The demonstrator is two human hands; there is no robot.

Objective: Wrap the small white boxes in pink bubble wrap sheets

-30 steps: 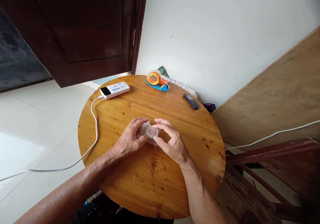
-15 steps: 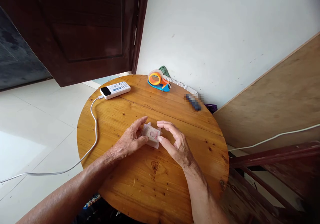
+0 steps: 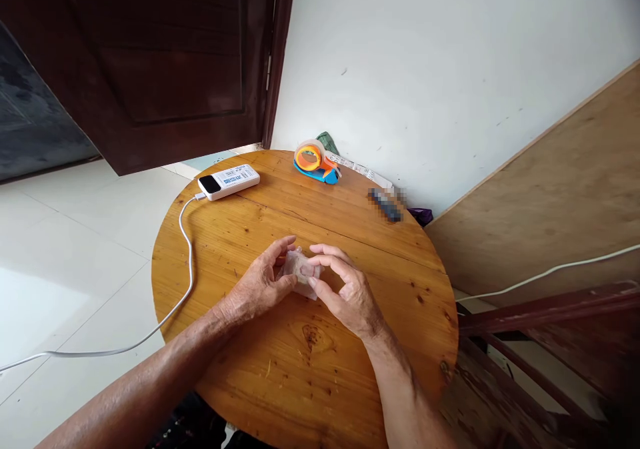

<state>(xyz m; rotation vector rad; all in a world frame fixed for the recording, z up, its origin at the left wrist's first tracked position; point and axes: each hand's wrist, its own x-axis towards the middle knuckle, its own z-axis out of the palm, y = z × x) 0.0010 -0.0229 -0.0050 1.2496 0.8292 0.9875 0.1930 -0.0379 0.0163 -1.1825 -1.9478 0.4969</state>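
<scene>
A small flat packet in crinkled clear plastic wrap (image 3: 303, 272) lies near the middle of the round wooden table, with a faint pinkish mark on its top. My left hand (image 3: 263, 279) holds its left side, thumb along the near edge and fingers curled around the far left corner. Over the right side, my right hand (image 3: 345, 292) has its thumb and forefinger tips at the packet's top, with a gap between them. The other fingers of that hand are bent and apart. What is inside the wrap cannot be made out.
A white power bank (image 3: 230, 182) with a plugged-in cable (image 3: 191, 262) sits at the table's far left. A tape dispenser (image 3: 317, 162) stands at the back, beside a pixelated dark object (image 3: 385, 204). Behind are a wall and a dark door (image 3: 175, 69).
My right hand has shifted slightly left, so its thumb and forefinger tips now reach over the packet's top. My left hand stays at the packet's left side.
</scene>
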